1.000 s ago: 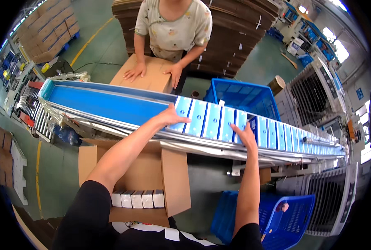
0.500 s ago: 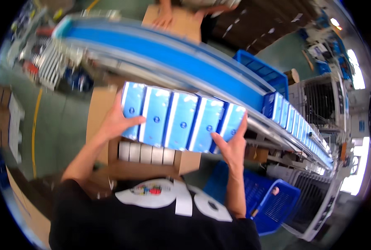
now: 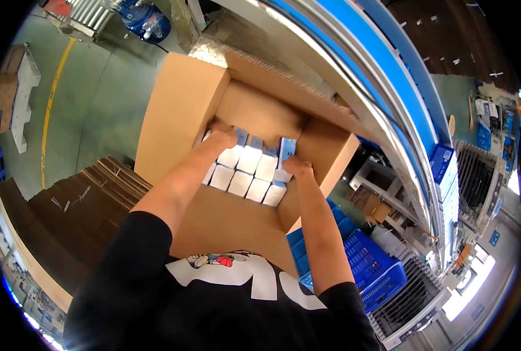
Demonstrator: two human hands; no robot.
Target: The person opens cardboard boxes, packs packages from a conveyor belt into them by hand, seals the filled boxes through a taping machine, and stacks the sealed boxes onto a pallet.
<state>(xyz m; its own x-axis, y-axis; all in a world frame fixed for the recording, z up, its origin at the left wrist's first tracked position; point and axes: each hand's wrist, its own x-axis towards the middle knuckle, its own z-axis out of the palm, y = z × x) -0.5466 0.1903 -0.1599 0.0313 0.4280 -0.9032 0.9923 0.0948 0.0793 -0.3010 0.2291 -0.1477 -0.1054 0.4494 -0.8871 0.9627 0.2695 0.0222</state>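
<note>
White-and-blue packs (image 3: 250, 159) in carton (image 3: 181, 96), centre of frame; left hand (image 3: 223, 134) and right hand (image 3: 298, 167) grasp upper row's ends. Probably light, softish, slick-wrapped, crushable: best squeezed gently end to end.

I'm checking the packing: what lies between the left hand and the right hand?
White-ended packs, inside the carton, lie between the left hand and the right hand, as the head view shows.

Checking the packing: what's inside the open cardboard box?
Two rows of blue-and-white packs show in the box. The left hand and right hand hide parts of them; anything beneath is covered.
</note>
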